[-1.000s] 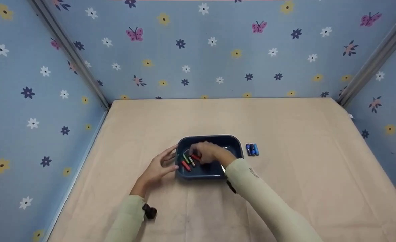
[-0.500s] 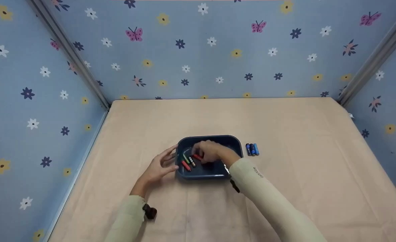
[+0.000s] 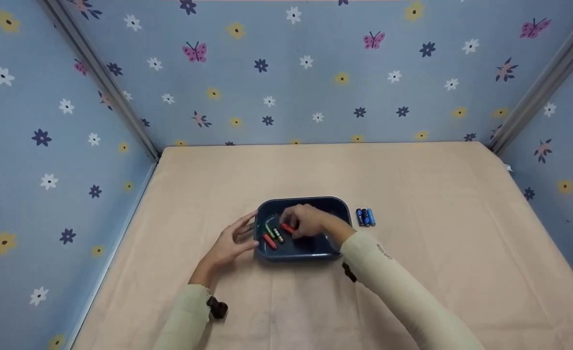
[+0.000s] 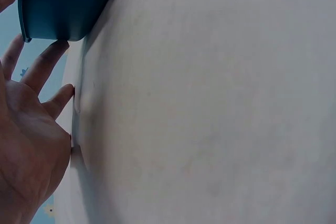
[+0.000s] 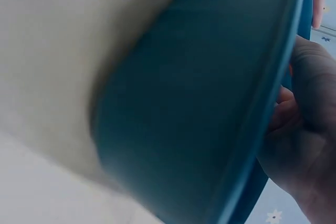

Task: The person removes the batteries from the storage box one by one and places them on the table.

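A dark blue tray (image 3: 296, 257) stands on the cloth-covered table. My right hand (image 3: 308, 219) reaches down into it and pinches a red battery (image 3: 287, 227) between thumb and fingers. Left of that battery, a green battery (image 3: 269, 230), a black-and-white one (image 3: 278, 236) and another red battery (image 3: 269, 241) lie on the tray's floor. My left hand (image 3: 227, 244) steadies the tray's left side, its fingers spread along the wall. The left wrist view shows extended fingers (image 4: 44, 66) against the outer wall. In the right wrist view the tray's wall (image 5: 194, 87) hides most of the right fingers.
Three blue batteries (image 3: 365, 217) lie side by side on the table, just right of the tray. Flower-patterned panels (image 3: 286, 73) enclose the table at the back and on both sides. Beige cloth (image 3: 437, 243) covers the tabletop.
My right hand has shifted a little to the right with the red battery, widening its gap from the other batteries. The left hand and tray have stayed put.
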Available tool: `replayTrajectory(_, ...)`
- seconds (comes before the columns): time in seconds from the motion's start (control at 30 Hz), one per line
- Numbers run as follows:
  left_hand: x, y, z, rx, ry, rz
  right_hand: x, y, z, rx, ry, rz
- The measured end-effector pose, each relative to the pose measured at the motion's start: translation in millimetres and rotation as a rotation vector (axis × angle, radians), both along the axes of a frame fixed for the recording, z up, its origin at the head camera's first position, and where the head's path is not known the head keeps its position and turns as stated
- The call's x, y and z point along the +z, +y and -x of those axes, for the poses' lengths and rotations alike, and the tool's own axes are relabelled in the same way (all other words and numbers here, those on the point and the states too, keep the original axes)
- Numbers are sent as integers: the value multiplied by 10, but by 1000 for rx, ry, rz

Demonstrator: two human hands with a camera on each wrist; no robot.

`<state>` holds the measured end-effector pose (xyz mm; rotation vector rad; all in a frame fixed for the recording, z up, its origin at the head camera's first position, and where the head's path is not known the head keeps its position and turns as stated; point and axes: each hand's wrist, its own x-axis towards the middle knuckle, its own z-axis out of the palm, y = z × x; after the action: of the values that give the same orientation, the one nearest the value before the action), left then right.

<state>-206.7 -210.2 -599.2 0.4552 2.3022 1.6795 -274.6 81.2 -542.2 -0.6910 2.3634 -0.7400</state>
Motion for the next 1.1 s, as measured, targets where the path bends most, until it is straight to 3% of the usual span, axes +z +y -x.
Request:
replayTrajectory(0.2, -4, -2, 4, -12, 6, -17, -508, 153, 200, -20, 53, 53)
replayTrajectory(0.3, -6, 0, 7, -4, 7, -13, -607, 214, 223, -57, 74, 85)
replayTrajectory(0.73, -7, 5, -8, 0, 1, 0, 54, 343, -244, -223, 129, 217)
replayTrajectory(0.93, -12, 2, -6, 6, 1, 6, 114, 387, -302, -299, 103, 269)
replayTrajectory(1.1, -5, -6, -12, -1, 2, -5, 139, 478, -311, -305, 114, 305)
